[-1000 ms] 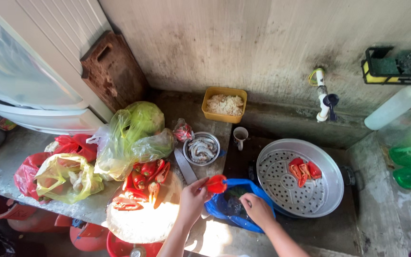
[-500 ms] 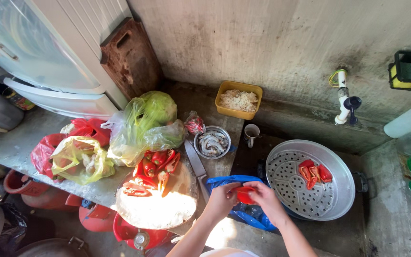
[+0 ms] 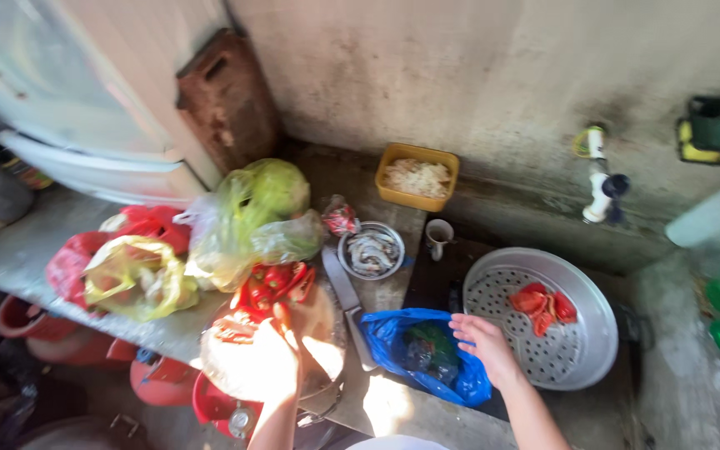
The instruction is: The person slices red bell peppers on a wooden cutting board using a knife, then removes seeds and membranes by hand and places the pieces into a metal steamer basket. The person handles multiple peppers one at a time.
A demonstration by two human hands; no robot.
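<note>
Left hand (image 3: 272,358): over the round cutting board (image 3: 243,375), fingers reaching toward the red peppers (image 3: 272,287) at the board's far edge; washed out by sunlight, so cannot tell whether the fingers are apart or closed on anything.

Right hand (image 3: 483,346): empty, fingers loosely spread and slightly curled, hovering above the right edge of the blue plastic bag (image 3: 427,354), just beside the metal strainer tray (image 3: 581,367).

Strainer tray: holds cut red pepper pieces (image 3: 542,302).

Knife (image 3: 347,304): lying on the worktop (image 3: 393,292) between cutting board and blue bag.

Metal bowl (image 3: 371,250): pale contents, beyond the knife.

Yellow tub (image 3: 417,177): by the wall, with chopped white food.

Small cup (image 3: 438,237): right of the metal bowl.

Cabbage in a clear bag (image 3: 252,212): left of the bowl.

Red and yellow bags (image 3: 122,262): far left.
</note>
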